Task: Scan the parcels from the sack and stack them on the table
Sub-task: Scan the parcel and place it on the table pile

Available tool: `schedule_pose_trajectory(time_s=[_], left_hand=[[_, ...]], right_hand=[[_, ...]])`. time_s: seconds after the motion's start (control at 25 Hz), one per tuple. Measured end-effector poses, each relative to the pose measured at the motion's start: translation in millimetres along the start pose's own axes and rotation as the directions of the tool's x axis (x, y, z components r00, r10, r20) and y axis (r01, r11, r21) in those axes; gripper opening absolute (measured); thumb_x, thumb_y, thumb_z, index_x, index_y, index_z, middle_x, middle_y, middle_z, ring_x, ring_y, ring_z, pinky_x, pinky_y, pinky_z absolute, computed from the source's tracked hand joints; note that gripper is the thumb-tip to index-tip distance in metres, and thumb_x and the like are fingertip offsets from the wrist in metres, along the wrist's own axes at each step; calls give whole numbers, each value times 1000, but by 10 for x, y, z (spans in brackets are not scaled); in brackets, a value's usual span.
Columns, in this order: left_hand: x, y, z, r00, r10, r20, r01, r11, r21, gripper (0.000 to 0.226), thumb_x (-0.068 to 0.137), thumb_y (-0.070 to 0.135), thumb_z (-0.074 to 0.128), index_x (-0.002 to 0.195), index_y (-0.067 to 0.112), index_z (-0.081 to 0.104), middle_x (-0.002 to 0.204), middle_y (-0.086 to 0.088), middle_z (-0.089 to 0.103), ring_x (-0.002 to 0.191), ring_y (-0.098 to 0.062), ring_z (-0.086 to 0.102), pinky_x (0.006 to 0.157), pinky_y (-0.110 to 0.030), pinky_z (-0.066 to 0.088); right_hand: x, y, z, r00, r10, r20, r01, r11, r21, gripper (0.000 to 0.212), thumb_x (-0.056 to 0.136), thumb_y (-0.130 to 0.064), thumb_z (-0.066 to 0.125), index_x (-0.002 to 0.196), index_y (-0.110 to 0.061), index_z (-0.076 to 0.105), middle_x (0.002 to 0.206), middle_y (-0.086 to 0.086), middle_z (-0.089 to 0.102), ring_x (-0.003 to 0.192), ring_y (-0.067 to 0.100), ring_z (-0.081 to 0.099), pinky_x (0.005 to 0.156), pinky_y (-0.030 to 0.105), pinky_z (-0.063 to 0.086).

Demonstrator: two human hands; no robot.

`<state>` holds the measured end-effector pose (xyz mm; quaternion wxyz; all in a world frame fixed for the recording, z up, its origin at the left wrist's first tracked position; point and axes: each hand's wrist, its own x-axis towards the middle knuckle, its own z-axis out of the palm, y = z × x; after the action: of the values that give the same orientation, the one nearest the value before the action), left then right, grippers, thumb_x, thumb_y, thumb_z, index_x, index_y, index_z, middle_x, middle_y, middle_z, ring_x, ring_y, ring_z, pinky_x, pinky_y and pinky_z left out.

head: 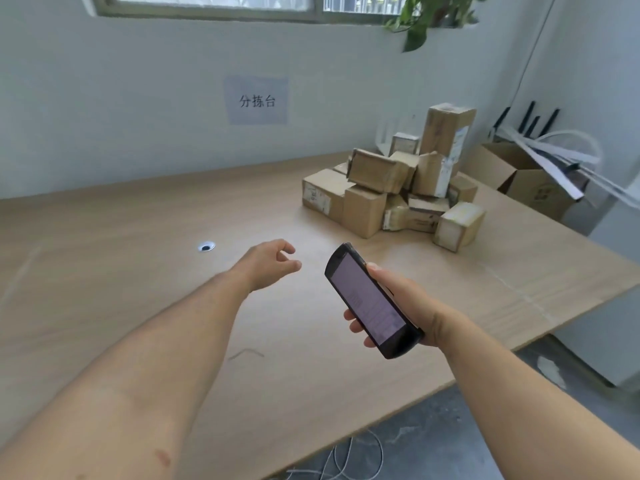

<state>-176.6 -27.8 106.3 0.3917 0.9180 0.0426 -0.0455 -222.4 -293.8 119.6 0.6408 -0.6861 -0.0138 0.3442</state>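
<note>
Several brown cardboard parcels [394,188] lie heaped at the back right of the wooden table [138,271]. My right hand [401,306] grips a black handheld scanner [370,299] with its lit screen facing up, in front of the heap. My left hand [270,263] hovers over the table to the left of the scanner, fingers loosely curled and holding nothing. The sack is out of view.
An open cardboard box [526,178] with white strips stands off the table's far right. A cable hole [206,246] sits in the tabletop to the left. A paper sign [257,100] hangs on the wall. White cables [346,459] lie on the floor.
</note>
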Motion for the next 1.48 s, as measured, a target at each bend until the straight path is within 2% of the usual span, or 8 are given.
schedule_pose_trajectory(time_s=[0.16,0.28,0.52,0.6,0.72,1.0,1.2,1.48], left_hand=[[614,166,-41,999,42,24,-43,999,19,40,85,40,66,122,27,55,108,2,64,99,-19,61,90,-35,49],[941,298,88,995,70,64,-72,997,26,51,86,41,65,133,27,47,112,2,63,102,-18,59,90,-33,47],[1544,643,382,994,69,83,-71,997,23,72,86,42,64,147,29,29,127,-3,55,111,-22,55,94,-33,45],[1810,791,444,996,66,56,-69,997,40,82,84,41,67,151,27,22,139,-7,47,120,-24,51,99,-34,43],[2307,1117,531,997,81,-11,-78,984,160,98,77,49,72,153,26,15,154,-8,27,139,-25,32,112,-40,32],[3409,2049,834,995,6,-101,27,948,317,121,61,67,76,152,38,1,161,-4,-7,148,-26,0,118,-48,15],[4021,2255,974,995,-56,-86,90,875,476,126,55,77,70,151,43,-4,158,-4,-24,146,-28,-21,116,-56,-1],[4504,2233,941,979,-172,105,75,796,600,114,53,82,64,148,48,12,159,0,-22,143,-26,-28,112,-62,-10]], right_hand=[[266,-217,-214,998,-3,-57,6,998,64,71,87,-65,51,124,-5,60,99,20,69,83,29,68,71,43,55],[387,-258,-412,994,14,-105,-3,995,101,64,96,-61,41,123,-6,60,100,19,69,82,28,67,70,42,55],[731,-381,-1008,987,53,-151,-32,990,137,65,97,-62,39,122,-5,60,97,17,68,80,26,67,66,39,57],[893,-454,-1249,988,64,-137,-44,988,146,66,97,-61,39,121,-4,61,95,17,69,80,25,67,65,39,57],[1161,-603,-1684,990,76,-116,-57,986,157,65,96,-61,41,122,-4,60,95,17,68,80,25,67,68,40,56],[1698,-875,-2773,994,101,-39,-97,991,96,61,92,-62,45,122,-11,59,101,17,66,84,24,67,72,41,55],[2043,-934,-3289,994,105,-1,-104,987,126,59,95,-59,44,119,-8,61,100,19,65,86,26,66,71,41,55],[2418,-944,-3547,991,116,70,-126,980,155,65,93,-63,48,121,-5,61,99,17,65,85,25,65,70,40,55]])
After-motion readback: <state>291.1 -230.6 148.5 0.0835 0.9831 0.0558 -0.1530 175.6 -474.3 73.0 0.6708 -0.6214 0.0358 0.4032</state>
